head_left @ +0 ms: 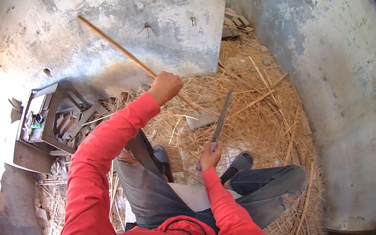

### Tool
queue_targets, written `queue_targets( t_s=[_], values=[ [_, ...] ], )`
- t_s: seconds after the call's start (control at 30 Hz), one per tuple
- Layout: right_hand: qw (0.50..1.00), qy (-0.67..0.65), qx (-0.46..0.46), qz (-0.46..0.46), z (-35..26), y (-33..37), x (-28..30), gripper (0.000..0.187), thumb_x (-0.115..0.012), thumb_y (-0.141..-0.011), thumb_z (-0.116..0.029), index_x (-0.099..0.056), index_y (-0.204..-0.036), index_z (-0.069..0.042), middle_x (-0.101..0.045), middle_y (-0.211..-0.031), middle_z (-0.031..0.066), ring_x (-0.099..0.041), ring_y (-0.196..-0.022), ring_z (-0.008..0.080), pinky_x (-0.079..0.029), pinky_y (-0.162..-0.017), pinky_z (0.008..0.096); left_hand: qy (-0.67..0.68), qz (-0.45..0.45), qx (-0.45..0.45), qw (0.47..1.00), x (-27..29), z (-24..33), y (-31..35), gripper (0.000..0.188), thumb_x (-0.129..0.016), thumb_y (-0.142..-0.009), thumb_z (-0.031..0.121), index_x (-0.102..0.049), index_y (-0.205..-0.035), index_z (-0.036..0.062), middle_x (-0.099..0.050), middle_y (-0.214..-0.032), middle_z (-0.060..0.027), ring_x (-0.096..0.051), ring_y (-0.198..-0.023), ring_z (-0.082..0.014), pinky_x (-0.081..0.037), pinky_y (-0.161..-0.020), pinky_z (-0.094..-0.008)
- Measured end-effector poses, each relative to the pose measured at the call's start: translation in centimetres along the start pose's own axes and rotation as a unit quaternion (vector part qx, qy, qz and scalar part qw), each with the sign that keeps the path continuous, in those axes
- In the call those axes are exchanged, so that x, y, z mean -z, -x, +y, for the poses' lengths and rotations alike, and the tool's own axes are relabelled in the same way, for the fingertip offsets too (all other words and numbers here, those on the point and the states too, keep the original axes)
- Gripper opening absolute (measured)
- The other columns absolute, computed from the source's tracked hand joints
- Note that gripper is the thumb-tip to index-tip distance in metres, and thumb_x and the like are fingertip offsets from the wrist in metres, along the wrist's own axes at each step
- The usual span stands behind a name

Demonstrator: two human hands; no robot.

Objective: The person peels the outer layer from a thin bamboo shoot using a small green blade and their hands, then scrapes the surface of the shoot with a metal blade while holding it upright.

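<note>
Straw (265,108) is heaped across the floor between 2 plastered walls (343,90), with a wooden box (37,126) kept at the left. A long stick (116,46) is gripped in the closed left hand (166,87), its far end slanting up-left, seemingly steadied for trimming. A knife (221,117) is clasped in the right hand (210,156), blade pointing away, nearly upright.
</note>
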State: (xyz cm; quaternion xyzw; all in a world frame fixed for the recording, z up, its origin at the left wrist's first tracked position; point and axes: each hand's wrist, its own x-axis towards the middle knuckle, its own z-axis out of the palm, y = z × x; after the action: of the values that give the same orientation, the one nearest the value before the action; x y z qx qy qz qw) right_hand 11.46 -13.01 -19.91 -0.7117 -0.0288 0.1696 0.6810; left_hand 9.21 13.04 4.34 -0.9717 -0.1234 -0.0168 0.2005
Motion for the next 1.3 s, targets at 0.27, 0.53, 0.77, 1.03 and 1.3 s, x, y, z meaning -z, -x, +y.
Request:
queue_targets(
  t_s=[0.27,0.53,0.77,1.03,1.3],
  values=[
    [0.999,0.045,-0.02,-0.015,1.9,0.3,-0.9,0.037,-0.071,-0.091,-0.023,-0.057,-0.115,0.002,-0.066,-0.094,0.0227,-0.065,-0.085,0.0361,-0.051,-0.081,0.0417,-0.018,0.043,-0.005,0.999,-3.5,2.0,-3.3,0.018,-0.065,-0.084,0.013,-0.073,-0.068,0.0146,-0.069,-0.067,-0.0031,-0.073,-0.075,-0.0255,-0.055,-0.075,-0.0436],
    [0.997,0.068,0.002,0.026,5.5,-1.1,-0.2,0.042,-0.072,-0.09,-0.023,-0.057,-0.119,0.003,-0.067,-0.097,0.0238,-0.065,-0.086,0.0382,-0.051,-0.082,0.0433,0.074,0.527,0.004,0.847,4.6,2.4,-2.1,0.071,-0.073,-0.09,0.028,-0.042,-0.147,-0.0008,-0.045,-0.149,-0.0177,-0.043,-0.141,-0.0299,-0.022,-0.124,-0.0518],
    [0.998,0.051,-0.039,-0.013,4.0,0.6,-1.3,0.038,-0.07,-0.09,-0.022,-0.058,-0.118,0.002,-0.067,-0.095,0.023,-0.067,-0.084,0.0358,-0.052,-0.079,0.0432,0.542,0.532,0.291,0.582,3.8,0.1,1.8,0.07,-0.059,-0.101,0.049,-0.039,-0.14,-0.0054,-0.062,-0.096,-0.0154,-0.065,-0.096,-0.0287,-0.051,-0.093,-0.0436],
    [0.991,0.119,0.002,-0.06,1.7,0.6,-0.8,0.036,-0.07,-0.09,-0.02,-0.06,-0.117,0.0,-0.068,-0.091,0.0204,-0.069,-0.083,0.032,-0.053,-0.075,0.0405,0.702,0.507,0.145,0.479,4.2,1.6,-4.0,0.065,-0.033,-0.109,0.055,-0.058,-0.09,-0.0015,-0.034,-0.058,0.0056,-0.028,-0.049,-0.0038,-0.022,-0.046,-0.0236],
    [0.974,0.164,0.09,-0.127,-1.5,0.3,-0.5,0.04,-0.067,-0.096,-0.023,-0.06,-0.131,-0.003,-0.071,-0.096,0.0195,-0.071,-0.086,0.0249,-0.054,-0.079,0.0363,0.643,0.558,0.229,0.472,5.3,2.0,-7.0,0.062,-0.035,-0.108,0.055,-0.043,-0.07,0.0065,-0.032,-0.059,0.0052,-0.032,-0.054,-0.0056,-0.026,-0.049,-0.027]
  ],
)
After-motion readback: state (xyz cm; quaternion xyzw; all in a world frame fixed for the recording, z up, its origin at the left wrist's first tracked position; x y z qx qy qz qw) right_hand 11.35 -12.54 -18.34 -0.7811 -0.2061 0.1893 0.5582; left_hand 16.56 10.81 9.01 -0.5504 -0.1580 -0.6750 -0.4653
